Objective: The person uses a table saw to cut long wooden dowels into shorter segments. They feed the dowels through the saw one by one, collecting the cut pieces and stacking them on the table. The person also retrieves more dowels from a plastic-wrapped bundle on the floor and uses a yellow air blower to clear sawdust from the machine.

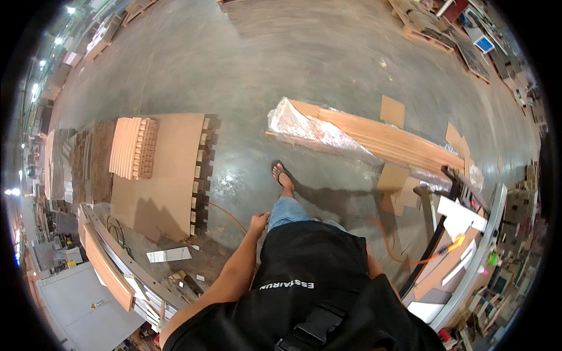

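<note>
My left hand (259,223) hangs beside my blue denim shorts (287,213), its fingers loosely curled; I see nothing in it. Only a strip of my right arm (373,266) shows past my black top, and its fingers are hidden. One foot in a black flip-flop (277,170) is forward on the concrete floor. Ahead to the right lies a long bundle of wooden boards (389,139), partly wrapped in clear plastic film (295,124). Left of me, a stack of grooved wooden pieces (127,147) sits on a pallet covered with a cardboard sheet (170,175).
Cardboard pieces (392,111) lie around the bundle. An orange hose (228,215) crosses the floor at left; another orange line (386,237) runs at right. A metal-edged workstation (497,205) stands close right, a curved-looking rail (120,251) close left. A grey cabinet (88,307) is beyond it.
</note>
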`<state>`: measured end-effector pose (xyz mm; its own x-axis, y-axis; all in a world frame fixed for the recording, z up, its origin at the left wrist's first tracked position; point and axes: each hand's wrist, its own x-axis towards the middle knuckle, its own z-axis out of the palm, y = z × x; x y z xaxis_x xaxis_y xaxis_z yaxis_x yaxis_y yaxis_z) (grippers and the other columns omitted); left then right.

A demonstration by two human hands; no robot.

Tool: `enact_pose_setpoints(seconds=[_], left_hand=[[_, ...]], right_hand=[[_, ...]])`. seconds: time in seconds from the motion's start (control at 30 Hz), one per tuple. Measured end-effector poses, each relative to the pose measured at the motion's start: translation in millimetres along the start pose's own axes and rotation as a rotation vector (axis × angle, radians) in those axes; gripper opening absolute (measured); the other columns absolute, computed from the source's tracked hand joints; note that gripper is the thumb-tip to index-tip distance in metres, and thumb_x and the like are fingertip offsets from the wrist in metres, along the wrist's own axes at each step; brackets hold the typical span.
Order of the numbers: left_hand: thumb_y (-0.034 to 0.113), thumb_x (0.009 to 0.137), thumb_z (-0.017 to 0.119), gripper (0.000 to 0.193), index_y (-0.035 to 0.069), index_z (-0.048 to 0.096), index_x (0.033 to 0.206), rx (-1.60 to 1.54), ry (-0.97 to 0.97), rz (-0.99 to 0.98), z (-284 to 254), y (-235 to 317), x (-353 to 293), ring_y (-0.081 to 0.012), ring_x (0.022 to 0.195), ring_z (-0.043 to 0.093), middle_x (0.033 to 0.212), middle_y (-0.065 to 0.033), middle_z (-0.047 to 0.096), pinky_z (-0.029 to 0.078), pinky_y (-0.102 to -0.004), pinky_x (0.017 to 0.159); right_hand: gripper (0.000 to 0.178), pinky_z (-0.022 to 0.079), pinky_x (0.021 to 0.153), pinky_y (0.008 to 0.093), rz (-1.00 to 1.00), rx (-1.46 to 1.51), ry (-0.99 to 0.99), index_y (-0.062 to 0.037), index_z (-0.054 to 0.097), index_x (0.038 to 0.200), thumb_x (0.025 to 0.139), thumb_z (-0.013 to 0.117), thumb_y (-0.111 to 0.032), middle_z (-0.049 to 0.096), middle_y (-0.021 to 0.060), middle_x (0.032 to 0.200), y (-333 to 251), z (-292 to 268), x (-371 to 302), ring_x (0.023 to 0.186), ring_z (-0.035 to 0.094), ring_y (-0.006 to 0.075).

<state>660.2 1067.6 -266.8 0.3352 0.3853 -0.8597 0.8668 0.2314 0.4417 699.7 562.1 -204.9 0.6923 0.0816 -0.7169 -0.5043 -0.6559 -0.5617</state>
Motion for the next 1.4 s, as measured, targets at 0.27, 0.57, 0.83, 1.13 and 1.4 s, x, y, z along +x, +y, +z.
enact_pose_setpoints(seconds=[0.27,0.57,0.83,1.13,1.4], left_hand=[[0.046,0.090,0.066,0.051,-0.001,0.070,0.109,0.562,0.060,0.417,-7,244,103,-0.0367,0.092,0.069,0.103,-0.0223,0.072,0.054,-0.0446,0.079],[0.042,0.087,0.067,0.050,0.000,0.071,0.114,0.272,0.193,0.306,9,359,143,-0.0397,0.100,0.070,0.105,-0.0257,0.072,0.054,-0.0437,0.090],[0.042,0.087,0.070,0.049,0.001,0.067,0.113,0.391,-0.028,0.161,67,348,174,-0.0361,0.101,0.069,0.104,-0.0225,0.072,0.053,-0.0448,0.087],[0.033,0.090,0.066,0.046,0.001,0.063,0.124,0.674,-0.244,0.396,176,410,313,-0.0364,0.112,0.066,0.120,-0.0217,0.068,0.051,-0.0452,0.095],[0.032,0.088,0.067,0.066,0.001,0.047,0.143,0.985,-0.127,0.870,262,443,532,-0.0388,0.131,0.051,0.141,-0.0204,0.055,0.042,-0.0519,0.108]], right_hand=[[0.043,0.057,0.067,0.0395,0.193,0.239,0.102,0.0020,0.065,0.119,0.100,0.060,-0.036,0.072,0.0165,0.101,-138,-31,91,0.081,0.070,0.0260],[0.040,0.057,0.061,0.0348,0.230,0.428,-0.006,0.0009,0.060,0.121,0.102,0.060,-0.034,0.067,0.0164,0.106,-219,-60,203,0.082,0.069,0.0243],[0.023,0.049,0.061,0.0313,0.191,0.187,0.066,-0.0022,0.067,0.100,0.097,0.062,-0.024,0.064,0.0017,0.079,-275,-124,279,0.068,0.060,0.0138],[0.040,0.053,0.076,0.0372,0.128,-0.119,0.007,0.0011,0.066,0.122,0.096,0.065,-0.029,0.071,0.0180,0.093,-342,-72,506,0.089,0.069,0.0252],[0.054,0.048,0.102,0.0475,-0.219,-0.603,-0.014,-0.0024,0.061,0.132,0.094,0.065,-0.042,0.064,0.0235,0.129,-294,8,797,0.121,0.060,0.0416]])
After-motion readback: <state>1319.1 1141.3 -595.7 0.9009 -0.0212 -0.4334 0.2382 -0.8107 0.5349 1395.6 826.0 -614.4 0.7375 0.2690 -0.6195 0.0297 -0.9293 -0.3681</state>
